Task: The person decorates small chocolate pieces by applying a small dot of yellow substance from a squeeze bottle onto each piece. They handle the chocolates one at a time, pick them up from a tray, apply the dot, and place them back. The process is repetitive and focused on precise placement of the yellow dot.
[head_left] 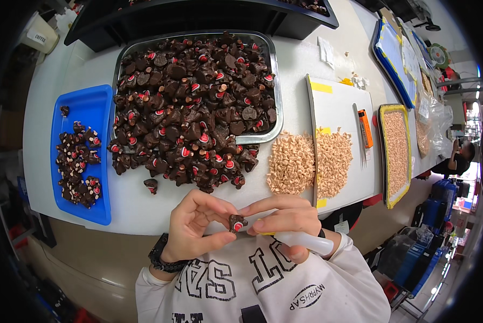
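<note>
Above the table's near edge, my left hand (197, 222) pinches a small dark brown figurine (237, 223) with a red-and-white mark. My right hand (287, 215) holds a white plastic squeeze bottle (309, 242) against its palm, a yellow part showing by the fingers. The right index fingertip is close to the figurine; whether it touches I cannot tell. Beyond the hands, a metal tray (278, 102) is heaped with similar brown pieces, some spilling over its near side. One loose brown piece (151, 186) lies before the heap. Small beige pieces (291, 164) form a pile right of it.
At left, a blue tray (85, 110) holds clusters of brown pieces with beige bits. A white board (346, 99) at right carries more beige pieces, an orange utility knife (365, 129) and tweezers. Farther right stands a yellow-edged tray (382, 161); a black bin (198, 24) sits behind.
</note>
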Demonstrator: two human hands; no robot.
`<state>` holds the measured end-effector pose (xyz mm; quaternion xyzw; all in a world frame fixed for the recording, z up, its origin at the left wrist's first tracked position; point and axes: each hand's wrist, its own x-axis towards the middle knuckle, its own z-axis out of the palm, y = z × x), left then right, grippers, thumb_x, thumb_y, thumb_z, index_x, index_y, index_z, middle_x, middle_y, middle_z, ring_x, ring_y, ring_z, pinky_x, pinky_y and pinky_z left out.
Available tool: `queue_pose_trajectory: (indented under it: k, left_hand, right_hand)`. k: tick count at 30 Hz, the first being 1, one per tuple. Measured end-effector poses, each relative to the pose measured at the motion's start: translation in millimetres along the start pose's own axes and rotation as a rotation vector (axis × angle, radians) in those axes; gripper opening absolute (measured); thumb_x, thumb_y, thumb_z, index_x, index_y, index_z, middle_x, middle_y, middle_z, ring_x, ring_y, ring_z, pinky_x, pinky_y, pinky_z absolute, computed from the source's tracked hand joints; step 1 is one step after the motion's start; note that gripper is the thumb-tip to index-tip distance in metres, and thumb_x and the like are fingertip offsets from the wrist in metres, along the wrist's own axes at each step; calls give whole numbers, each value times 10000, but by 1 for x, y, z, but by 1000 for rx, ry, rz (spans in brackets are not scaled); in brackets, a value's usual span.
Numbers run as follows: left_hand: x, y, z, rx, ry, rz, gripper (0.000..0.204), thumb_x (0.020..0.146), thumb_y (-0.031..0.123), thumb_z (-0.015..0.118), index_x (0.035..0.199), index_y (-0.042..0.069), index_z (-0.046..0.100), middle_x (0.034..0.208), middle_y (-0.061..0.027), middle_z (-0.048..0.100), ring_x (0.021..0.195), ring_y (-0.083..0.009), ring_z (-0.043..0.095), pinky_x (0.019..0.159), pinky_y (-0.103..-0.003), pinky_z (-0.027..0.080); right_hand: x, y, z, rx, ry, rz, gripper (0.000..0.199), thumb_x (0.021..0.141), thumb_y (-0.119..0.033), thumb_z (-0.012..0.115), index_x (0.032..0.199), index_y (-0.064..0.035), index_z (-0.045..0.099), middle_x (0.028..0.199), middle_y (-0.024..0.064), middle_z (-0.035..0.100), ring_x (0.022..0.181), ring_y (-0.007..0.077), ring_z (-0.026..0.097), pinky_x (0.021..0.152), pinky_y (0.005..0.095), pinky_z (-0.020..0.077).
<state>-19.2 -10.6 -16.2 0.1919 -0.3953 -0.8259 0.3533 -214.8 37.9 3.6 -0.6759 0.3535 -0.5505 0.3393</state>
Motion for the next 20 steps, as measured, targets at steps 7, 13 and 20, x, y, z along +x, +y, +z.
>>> queue_pose_trajectory:
  k: [7,13,20]
  left_hand:
    - [0,1,0,-10,-6,1,413,698,-96,674,1015,-2,426,1014,-181,561,917,-190,588,800,-313,494]
    - [0,1,-1,-34,-5,13,397,711,-99,653,1027,-10,430,1043,-165,530,952,-182,571,837,-305,476]
    - [1,0,-2,-48,-23,24,390,719,-91,650,1030,-10,430,1054,-169,520,971,-188,563,850,-311,474]
  right_hand:
    - [2,2,1,15,-4,-17,531,945,-408,289,933,49,560,710,217,627,812,359,641,507,348,557]
    - [-2,3,1,24,3,-29,531,942,-407,289,934,50,558,699,200,633,851,385,636,476,355,547]
    - [1,4,-3,16,-33,-40,545,935,-444,308,966,41,558,711,157,651,866,404,629,460,378,536]
